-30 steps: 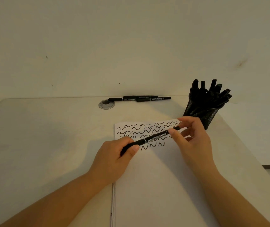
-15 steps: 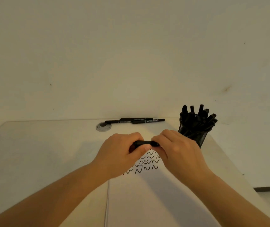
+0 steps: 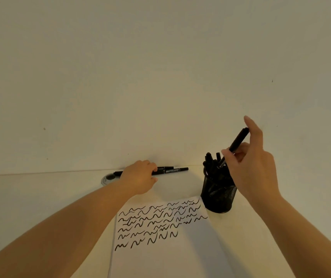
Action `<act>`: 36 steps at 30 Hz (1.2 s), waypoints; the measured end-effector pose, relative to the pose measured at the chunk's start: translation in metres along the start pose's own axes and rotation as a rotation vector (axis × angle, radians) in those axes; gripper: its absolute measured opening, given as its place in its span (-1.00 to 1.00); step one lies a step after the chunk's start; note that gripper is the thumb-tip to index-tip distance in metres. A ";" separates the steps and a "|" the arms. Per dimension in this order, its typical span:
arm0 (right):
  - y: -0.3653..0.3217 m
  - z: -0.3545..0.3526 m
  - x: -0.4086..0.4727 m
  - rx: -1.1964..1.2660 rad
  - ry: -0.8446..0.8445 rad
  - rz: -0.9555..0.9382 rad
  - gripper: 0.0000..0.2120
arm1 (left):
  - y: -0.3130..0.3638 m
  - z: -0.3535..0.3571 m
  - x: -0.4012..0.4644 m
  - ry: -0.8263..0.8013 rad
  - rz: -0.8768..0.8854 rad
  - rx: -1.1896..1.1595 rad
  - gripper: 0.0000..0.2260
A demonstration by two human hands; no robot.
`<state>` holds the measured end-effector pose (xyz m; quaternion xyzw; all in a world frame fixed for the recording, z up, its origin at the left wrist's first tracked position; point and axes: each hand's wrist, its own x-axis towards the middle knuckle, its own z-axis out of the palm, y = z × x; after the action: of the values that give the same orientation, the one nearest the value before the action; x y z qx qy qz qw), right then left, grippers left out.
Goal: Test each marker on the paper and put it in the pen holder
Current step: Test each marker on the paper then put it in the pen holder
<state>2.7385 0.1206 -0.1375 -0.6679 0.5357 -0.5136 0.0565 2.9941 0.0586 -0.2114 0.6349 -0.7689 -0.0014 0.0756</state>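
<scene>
place: plain desk setting | evidence: white table [image 3: 40, 193], bare wall [image 3: 120, 77], grommet [image 3: 108, 177]

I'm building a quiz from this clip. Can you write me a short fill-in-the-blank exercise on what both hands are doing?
1. The right hand lowers a marker into the ____.
2. The left hand reaches the markers at the table's ____ edge.
3. The paper shows black ____ lines.

Answers: pen holder; far; wavy

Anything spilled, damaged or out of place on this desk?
Nothing stands out. The right hand lowers a marker into the pen holder, the left hand reaches the markers by the wall, and the paper lies flat.
</scene>
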 end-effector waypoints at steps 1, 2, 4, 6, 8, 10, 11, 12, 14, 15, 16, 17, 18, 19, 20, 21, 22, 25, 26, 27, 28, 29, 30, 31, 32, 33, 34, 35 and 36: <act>0.002 0.001 0.001 -0.026 -0.006 -0.016 -0.30 | -0.003 0.005 0.004 0.005 -0.003 0.023 -0.68; 0.004 0.003 0.001 -0.047 -0.011 -0.032 -0.29 | -0.005 0.009 0.007 0.013 -0.009 0.036 -0.68; 0.007 0.006 0.000 -0.075 -0.020 -0.053 -0.32 | -0.010 0.017 0.011 0.036 -0.015 0.055 -0.68; 0.010 0.011 -0.004 -0.141 -0.039 -0.086 -0.41 | -0.014 0.024 0.015 0.053 -0.008 0.086 -0.70; 0.012 0.015 -0.006 -0.230 -0.067 -0.128 -0.56 | -0.016 0.029 0.018 0.074 -0.003 0.097 -0.71; 0.014 0.017 -0.006 -0.267 -0.068 -0.135 -0.69 | -0.016 0.032 0.022 0.108 0.004 0.100 -0.71; 0.014 0.018 -0.006 -0.271 -0.060 -0.129 -0.74 | -0.015 0.033 0.024 0.121 0.003 0.102 -0.71; 0.014 0.019 -0.006 -0.278 -0.053 -0.127 -0.78 | -0.014 0.034 0.027 0.128 -0.002 0.104 -0.71; 0.012 0.019 -0.007 -0.310 -0.064 -0.130 -0.82 | -0.010 0.035 0.031 0.129 -0.013 0.114 -0.71; 0.011 0.019 -0.008 -0.332 -0.077 -0.127 -0.82 | -0.008 0.037 0.033 0.126 -0.016 0.124 -0.71; 0.011 0.020 -0.008 -0.350 -0.088 -0.123 -0.82 | -0.005 0.038 0.034 0.124 -0.017 0.135 -0.72; 0.010 0.020 -0.009 -0.363 -0.097 -0.120 -0.82 | -0.003 0.039 0.034 0.125 -0.018 0.147 -0.74; 0.010 0.020 -0.009 -0.376 -0.103 -0.125 -0.82 | 0.000 0.040 0.035 0.132 -0.018 0.164 -0.75; 0.010 0.020 -0.010 -0.385 -0.099 -0.149 -0.82 | 0.002 0.041 0.035 0.142 -0.017 0.190 -0.75; 0.010 0.020 -0.011 -0.391 -0.082 -0.191 -0.83 | 0.004 0.043 0.035 0.149 -0.015 0.227 -0.76; 0.011 0.021 -0.012 -0.399 -0.053 -0.237 -0.85 | 0.005 0.044 0.035 0.151 -0.013 0.268 -0.75; 0.012 0.021 -0.013 -0.409 -0.019 -0.271 -0.85 | 0.006 0.044 0.035 0.150 -0.014 0.304 -0.75; 0.016 0.022 -0.017 -0.467 0.017 -0.331 -0.83 | 0.005 0.041 0.033 0.134 -0.016 0.348 -0.72; 0.017 0.021 -0.018 -0.488 0.017 -0.330 -0.85 | 0.004 0.039 0.031 0.128 -0.014 0.332 -0.72; 0.017 0.021 -0.020 -0.507 0.028 -0.321 -0.85 | 0.004 0.036 0.027 0.125 -0.011 0.307 -0.72; 0.016 0.020 -0.022 -0.521 0.048 -0.315 -0.83 | 0.003 0.033 0.021 0.132 -0.007 0.276 -0.72; 0.013 0.018 -0.025 -0.520 0.072 -0.327 -0.81 | 0.003 0.030 0.015 0.152 -0.007 0.242 -0.72; 0.010 0.017 -0.028 -0.498 0.093 -0.359 -0.79 | 0.003 0.025 0.007 0.183 -0.014 0.201 -0.72; 0.007 0.016 -0.033 -0.448 0.098 -0.401 -0.78 | 0.003 0.020 -0.002 0.219 -0.026 0.144 -0.73; 0.003 0.015 -0.039 -0.364 0.075 -0.428 -0.78 | 0.004 0.015 -0.012 0.249 -0.037 0.064 -0.74; -0.002 0.014 -0.046 -0.256 0.019 -0.411 -0.78 | 0.007 0.010 -0.024 0.266 -0.038 -0.037 -0.76; -0.008 0.014 -0.054 -0.136 -0.065 -0.332 -0.77 | 0.012 0.006 -0.037 0.269 -0.026 -0.152 -0.78; -0.014 0.015 -0.063 -0.013 -0.170 -0.193 -0.75 | 0.018 0.002 -0.052 0.255 -0.006 -0.266 -0.79; -0.020 0.018 -0.071 0.110 -0.283 -0.023 -0.76 | 0.026 -0.002 -0.068 0.231 0.019 -0.362 -0.81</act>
<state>2.7721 0.1754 -0.1776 -0.7356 0.4857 -0.4436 0.1622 2.9815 0.1299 -0.2148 0.5994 -0.7484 -0.0662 0.2761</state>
